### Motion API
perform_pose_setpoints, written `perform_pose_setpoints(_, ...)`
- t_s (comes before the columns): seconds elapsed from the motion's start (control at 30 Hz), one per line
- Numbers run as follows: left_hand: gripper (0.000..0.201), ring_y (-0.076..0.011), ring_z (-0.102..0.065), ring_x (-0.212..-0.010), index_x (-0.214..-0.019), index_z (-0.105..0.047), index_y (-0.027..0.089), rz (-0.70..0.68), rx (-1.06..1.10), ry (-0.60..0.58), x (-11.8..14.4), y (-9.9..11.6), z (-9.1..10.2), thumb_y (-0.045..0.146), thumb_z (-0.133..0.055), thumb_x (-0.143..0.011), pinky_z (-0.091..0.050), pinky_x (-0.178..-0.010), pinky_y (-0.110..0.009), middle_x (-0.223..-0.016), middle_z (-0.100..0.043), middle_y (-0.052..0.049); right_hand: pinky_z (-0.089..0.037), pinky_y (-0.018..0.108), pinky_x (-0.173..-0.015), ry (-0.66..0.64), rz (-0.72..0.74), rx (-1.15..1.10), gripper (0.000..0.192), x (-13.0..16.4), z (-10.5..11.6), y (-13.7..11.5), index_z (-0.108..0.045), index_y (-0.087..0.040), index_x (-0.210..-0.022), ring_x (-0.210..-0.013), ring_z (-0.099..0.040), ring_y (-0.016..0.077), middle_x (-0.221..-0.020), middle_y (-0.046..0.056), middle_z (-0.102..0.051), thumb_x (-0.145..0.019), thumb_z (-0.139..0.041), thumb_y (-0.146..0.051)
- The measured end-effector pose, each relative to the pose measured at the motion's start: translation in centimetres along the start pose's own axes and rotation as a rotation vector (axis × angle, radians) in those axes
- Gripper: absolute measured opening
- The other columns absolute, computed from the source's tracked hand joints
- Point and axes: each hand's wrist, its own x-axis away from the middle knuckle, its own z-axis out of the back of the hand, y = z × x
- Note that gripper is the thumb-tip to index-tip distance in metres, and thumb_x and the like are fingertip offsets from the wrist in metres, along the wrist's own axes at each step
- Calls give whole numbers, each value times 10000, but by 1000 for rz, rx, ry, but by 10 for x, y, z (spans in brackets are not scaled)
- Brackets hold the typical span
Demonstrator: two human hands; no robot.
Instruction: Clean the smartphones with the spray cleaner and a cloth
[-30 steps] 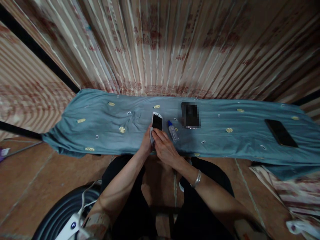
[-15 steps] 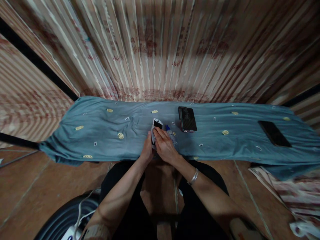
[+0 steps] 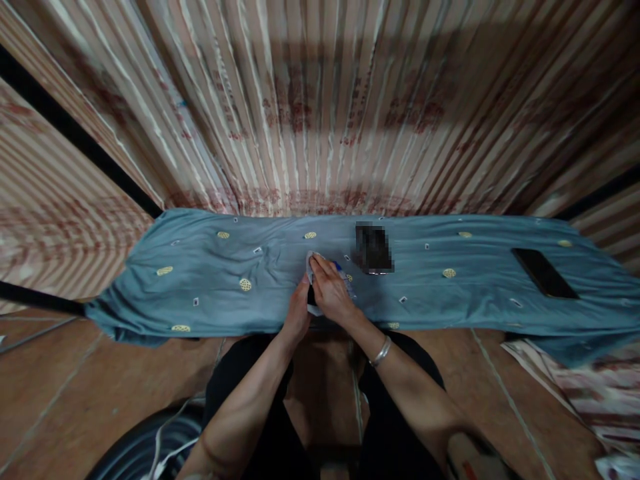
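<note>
My left hand [image 3: 299,310] is closed around a small white device [image 3: 311,297] with a dark screen, near the front edge of the cloth-covered table. Fingers of my right hand [image 3: 331,293] press a light grey cloth [image 3: 309,260] onto its upper part. Most of the device is hidden by the cloth and my fingers. Just right of my right hand lies a clear bottle with a blue cap [image 3: 338,266], partly covered by that hand.
A blue-green patterned cloth [image 3: 270,300] covers the long narrow table. A dark, pixelated phone-like object [image 3: 375,250] lies right of the bottle, and a black phone [image 3: 544,273] farther right. A striped curtain [image 3: 320,133] hangs behind. Black coiled tubing [image 3: 145,443] and a white cable sit at lower left.
My right hand and the grey cloth have slid up over the device's top end, covering the screen area seen before. The whole view has shifted slightly.
</note>
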Motion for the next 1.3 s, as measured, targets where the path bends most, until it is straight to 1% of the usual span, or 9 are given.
perform_pose_setpoints(0.17, 444, -246, -432, -1482, -1242, -711, 171, -11, -25, 9, -2, 2, 2, 439, -616, -901, -248, -1263, -404, -1481, -601, -110, -433, 539, -1174, 13, -3, -2, 541, -4, -2, 2, -498, -62, -1489, -1427, -478, 288, -1497, 228, -545, -963, -391, -129)
perform_pose_setpoints(0.33, 465, -256, -427, -1486, -1288, -706, 228, -5, 9, -7, -2, 8, -2, 456, -632, -890, -270, -1264, -408, -1488, -598, -81, -455, 547, -1155, 39, 0, -8, 532, -4, -1, 8, -505, -70, -1486, -1399, -508, 289, -1483, 233, -554, -976, -369, -130)
perform_pose_setpoints(0.53, 428, -283, -484, -1444, -1213, -743, 212, 31, 39, 24, 2, 18, -6, 434, -688, -851, -312, -1249, -425, -1435, -642, -88, -455, 559, -1154, 61, 4, -16, 529, -1, -1, 13, -514, -71, -1478, -1399, -514, 290, -1482, 228, -559, -976, -355, -118)
perform_pose_setpoints(0.67, 407, -302, -510, -1420, -1154, -763, 211, 58, 50, 36, 3, 23, -7, 439, -729, -818, -357, -1221, -419, -1392, -674, -81, -448, 547, -1160, 40, -29, -5, 526, 0, -1, 16, -526, -30, -1455, -1405, -510, 293, -1475, 254, -556, -966, -345, -101)
perform_pose_setpoints(0.87, 464, -314, -511, -1414, -1169, -749, 204, 80, 88, 40, 1, 25, -6, 499, -727, -811, -382, -1204, -439, -1339, -706, -84, -452, 532, -1158, 61, -47, 19, 512, -1, -2, 18, -561, -42, -1422, -1375, -541, 290, -1455, 229, -583, -961, -347, -103)
perform_pose_setpoints(1.0, 434, -303, -494, -1430, -1155, -750, 216, 66, 133, 29, 1, 29, -6, 475, -735, -808, -375, -1211, -420, -1365, -693, -64, -465, 527, -1147, 95, -47, 12, 513, -2, -5, 17, -560, -83, -1433, -1361, -552, 279, -1448, 203, -595, -965, -351, -105)
perform_pose_setpoints(1.1, 439, -318, -503, -1420, -1120, -758, 179, 73, 144, 56, 3, 37, -8, 453, -755, -777, -381, -1205, -422, -1331, -711, -91, -464, 531, -1147, 105, -43, -4, 518, -4, -7, 17, -556, -92, -1441, -1353, -557, 275, -1436, 202, -605, -961, -361, -98)
perform_pose_setpoints(1.2, 432, -327, -512, -1411, -1092, -762, 144, 63, 125, 92, 5, 43, -8, 407, -772, -750, -386, -1202, -407, -1284, -733, -117, -453, 542, -1155, 88, -37, -19, 519, -5, -9, 16, -555, -84, -1443, -1356, -552, 282, -1432, 215, -606, -960, -366, -92)
perform_pose_setpoints(1.3, 405, -320, -494, -1430, -1063, -764, 154, 48, 123, 104, 3, 42, -5, 412, -766, -752, -363, -1219, -397, -1256, -745, -111, -450, 539, -1158, 63, -27, -22, 509, -6, -10, 15, -562, -85, -1439, -1354, -553, 287, -1437, 216, -602, -964, -381, -99)
